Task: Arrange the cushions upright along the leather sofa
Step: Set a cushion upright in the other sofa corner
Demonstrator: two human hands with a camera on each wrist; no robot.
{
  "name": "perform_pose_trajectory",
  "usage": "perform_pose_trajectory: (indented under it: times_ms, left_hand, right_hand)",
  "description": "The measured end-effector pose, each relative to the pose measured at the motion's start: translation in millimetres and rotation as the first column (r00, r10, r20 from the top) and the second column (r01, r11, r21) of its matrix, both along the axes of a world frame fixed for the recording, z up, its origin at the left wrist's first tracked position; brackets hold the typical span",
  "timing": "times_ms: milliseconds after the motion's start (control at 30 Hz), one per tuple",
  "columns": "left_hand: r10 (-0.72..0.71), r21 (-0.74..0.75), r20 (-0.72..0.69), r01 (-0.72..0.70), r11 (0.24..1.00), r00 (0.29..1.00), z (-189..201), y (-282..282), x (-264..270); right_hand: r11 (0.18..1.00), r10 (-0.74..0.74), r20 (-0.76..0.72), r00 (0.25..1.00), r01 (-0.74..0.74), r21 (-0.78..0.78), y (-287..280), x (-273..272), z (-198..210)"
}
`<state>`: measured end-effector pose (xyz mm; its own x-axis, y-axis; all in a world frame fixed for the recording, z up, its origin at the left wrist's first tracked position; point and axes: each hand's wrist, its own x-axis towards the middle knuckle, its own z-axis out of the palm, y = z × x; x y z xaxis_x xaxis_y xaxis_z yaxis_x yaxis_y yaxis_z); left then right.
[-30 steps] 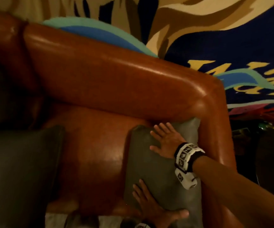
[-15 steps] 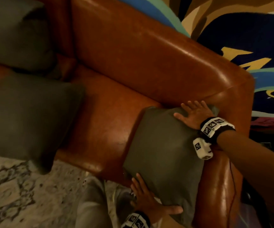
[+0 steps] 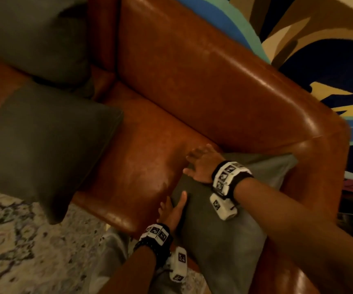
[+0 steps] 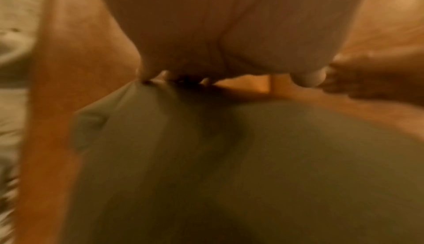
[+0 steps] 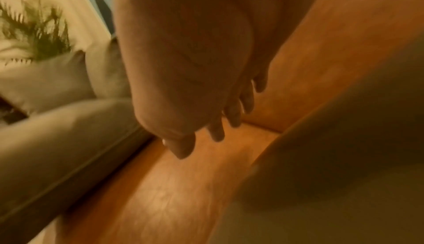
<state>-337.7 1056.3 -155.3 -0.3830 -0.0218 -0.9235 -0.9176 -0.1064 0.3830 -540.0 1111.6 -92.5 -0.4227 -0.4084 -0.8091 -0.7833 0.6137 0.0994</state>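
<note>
A grey-green cushion (image 3: pixel 224 240) leans in the right corner of the brown leather sofa (image 3: pixel 192 71), against the armrest (image 3: pixel 323 166). My right hand (image 3: pixel 196 160) lies flat on its upper left corner, fingers straight and reaching out over the seat. My left hand (image 3: pixel 173 203) grips the cushion's left edge, thumb on the front face and fingers behind. In the left wrist view the fabric of the cushion (image 4: pixel 229 157) puckers at my curled fingertips (image 4: pixel 146 79). In the right wrist view the fingers (image 5: pixel 229 117) hang straight above the seat.
A second dark cushion (image 3: pixel 44 145) lies flat on the seat at left, overhanging the front edge. A third cushion (image 3: pixel 33 35) leans against the backrest at far left. A patterned rug (image 3: pixel 12 251) covers the floor. A colourful mural (image 3: pixel 319 60) is behind the sofa.
My right hand slid from the cushion's upper right to its upper left corner. My left hand went from flat on the lower face to gripping the left edge. The head view swung left.
</note>
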Motion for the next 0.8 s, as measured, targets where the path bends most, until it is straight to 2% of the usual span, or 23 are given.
perform_pose_trajectory:
  times_ms: [100,167,300,500,700,767,800]
  left_hand:
    - [-0.011,-0.012,0.022,0.011,1.0,1.0,-18,13,10]
    - [0.033,-0.003,0.032,-0.033,0.999,0.999,-25,18,19]
    - [0.113,0.044,0.045,-0.115,0.992,0.993,-38,23,29]
    - [0.179,0.059,0.094,-0.185,0.981,0.979,-43,24,29]
    - [0.165,0.113,0.241,-0.196,0.974,0.956,-64,11,41]
    - [0.137,0.059,0.173,-0.149,0.987,0.975,-63,-14,31]
    - [0.117,0.035,0.103,-0.121,0.992,0.988,-48,-32,13]
  right_hand:
    - [0.994,0.033,0.086,0.996,-0.041,0.101,-18,1,-40]
    - [0.984,-0.011,0.098,0.995,-0.006,0.176,-16,-4,-60]
    - [0.958,-0.092,0.104,0.99,0.059,0.281,-5,-23,-73]
    - [0.929,-0.116,0.162,0.98,0.049,0.366,-6,-51,-54]
    - [0.904,-0.275,0.181,0.944,0.19,0.382,22,-72,-19]
    - [0.91,-0.303,0.182,0.935,0.227,0.348,33,-72,4]
    - [0.915,-0.307,0.18,0.935,0.237,0.326,40,-70,18]
